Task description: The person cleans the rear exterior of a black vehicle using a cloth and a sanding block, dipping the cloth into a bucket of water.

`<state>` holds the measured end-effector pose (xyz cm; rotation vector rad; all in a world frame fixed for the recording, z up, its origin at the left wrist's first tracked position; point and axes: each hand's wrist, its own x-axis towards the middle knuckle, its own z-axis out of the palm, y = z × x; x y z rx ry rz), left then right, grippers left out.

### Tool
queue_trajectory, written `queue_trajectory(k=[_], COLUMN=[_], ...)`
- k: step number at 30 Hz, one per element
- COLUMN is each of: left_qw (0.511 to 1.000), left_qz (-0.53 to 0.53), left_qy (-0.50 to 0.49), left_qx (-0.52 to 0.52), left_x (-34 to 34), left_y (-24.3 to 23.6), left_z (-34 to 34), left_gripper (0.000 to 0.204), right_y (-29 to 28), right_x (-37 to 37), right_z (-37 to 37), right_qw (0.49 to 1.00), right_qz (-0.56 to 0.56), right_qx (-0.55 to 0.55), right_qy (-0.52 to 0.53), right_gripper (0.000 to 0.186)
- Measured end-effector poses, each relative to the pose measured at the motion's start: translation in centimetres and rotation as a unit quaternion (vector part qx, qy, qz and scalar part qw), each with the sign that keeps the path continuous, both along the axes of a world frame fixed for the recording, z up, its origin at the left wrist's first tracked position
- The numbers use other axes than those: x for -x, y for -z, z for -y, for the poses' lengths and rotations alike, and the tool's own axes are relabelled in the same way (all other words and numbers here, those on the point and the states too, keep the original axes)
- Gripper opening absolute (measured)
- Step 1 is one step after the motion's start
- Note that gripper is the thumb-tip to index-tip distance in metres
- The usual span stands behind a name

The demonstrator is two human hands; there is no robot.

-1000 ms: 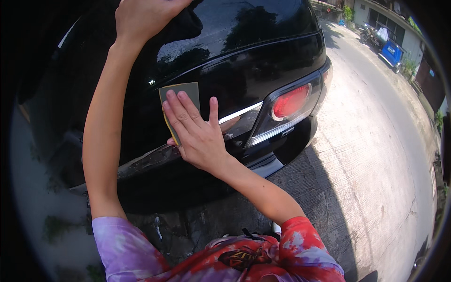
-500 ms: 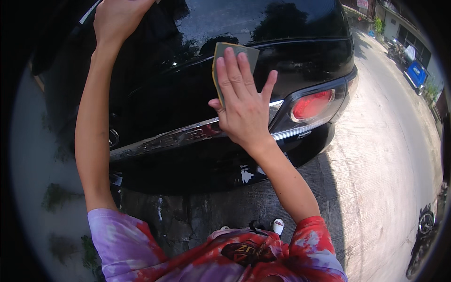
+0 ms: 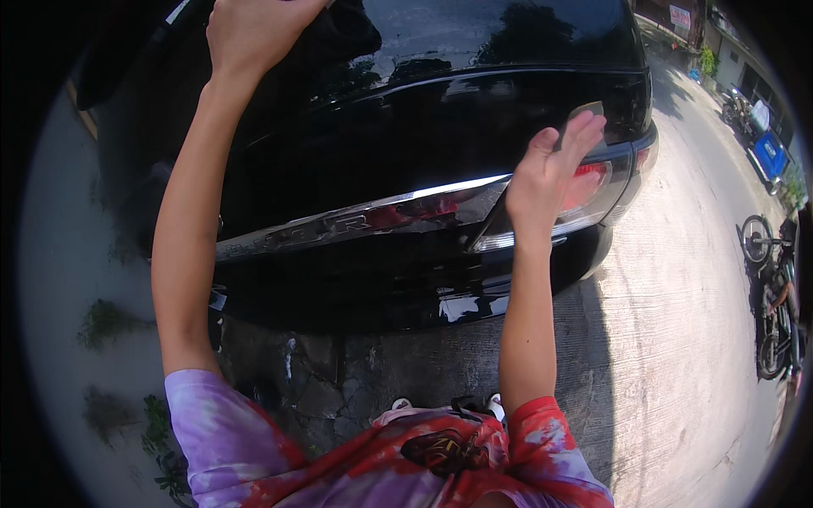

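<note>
My left hand (image 3: 258, 34) reaches up to the upper left of the black car's rear (image 3: 381, 127); its fingertips run out of view at the top edge. Over at the car's right corner, my right hand (image 3: 559, 173) holds a grey pad (image 3: 594, 109) with a yellowish edge, blurred and mostly hidden behind the fingers, on or just off the black paint. The hand partly covers the red tail light (image 3: 584, 193). A shiny chrome strip (image 3: 330, 222) with raised lettering runs leftward from the light, above the black bumper (image 3: 364, 296).
Concrete paving (image 3: 669, 356) lies underfoot and to the right, part shaded, part sunlit. Along the street's far side are a bicycle (image 3: 766, 288), a blue sidecar vehicle (image 3: 765, 152) and a building (image 3: 741, 59). Some plants (image 3: 157, 436) grow at the lower left.
My right hand has moved rightward with the pad, from the middle of the tailgate to the corner by the tail light. My left hand stays high at the upper left.
</note>
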<state>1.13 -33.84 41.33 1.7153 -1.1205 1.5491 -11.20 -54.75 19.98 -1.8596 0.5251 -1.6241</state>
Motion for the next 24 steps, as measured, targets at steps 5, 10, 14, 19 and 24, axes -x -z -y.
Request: queue_trajectory(k=[5, 10, 14, 19, 24], left_qw=[0.999, 0.994, 0.963, 0.957, 0.967], left_qz=[0.008, 0.029, -0.131, -0.14, -0.164], left_qy=[-0.038, -0.1, -0.205, -0.161, -0.019], left_qx=[0.034, -0.033, 0.115, 0.198, 0.192], left_x=[-0.8, -1.6, -5.0, -8.2, -9.7], left_y=[0.9, -0.2, -0.9, 2.5, 3.4], left_z=[0.0, -6.2, -17.9, -16.7, -28.4], left_gripper=[0.035, 0.038, 0.041, 0.039, 0.038], right_y=[2.0, 2.0, -1.4, 0.4, -2.4], right_x=[-2.4, -1.7, -1.9, -8.4, -4.0], right_z=[-12.1, -8.6, -1.5, -20.8, -12.9], right_qw=[0.975, 0.924, 0.974, 0.85, 0.774], right_qz=[-0.095, -0.174, -0.072, -0.147, -0.213], right_qx=[0.199, 0.341, 0.196, 0.475, 0.573], right_qy=[0.002, 0.001, 0.082, -0.173, -0.166], right_gripper=[0.08, 0.07, 0.071, 0.071, 0.072])
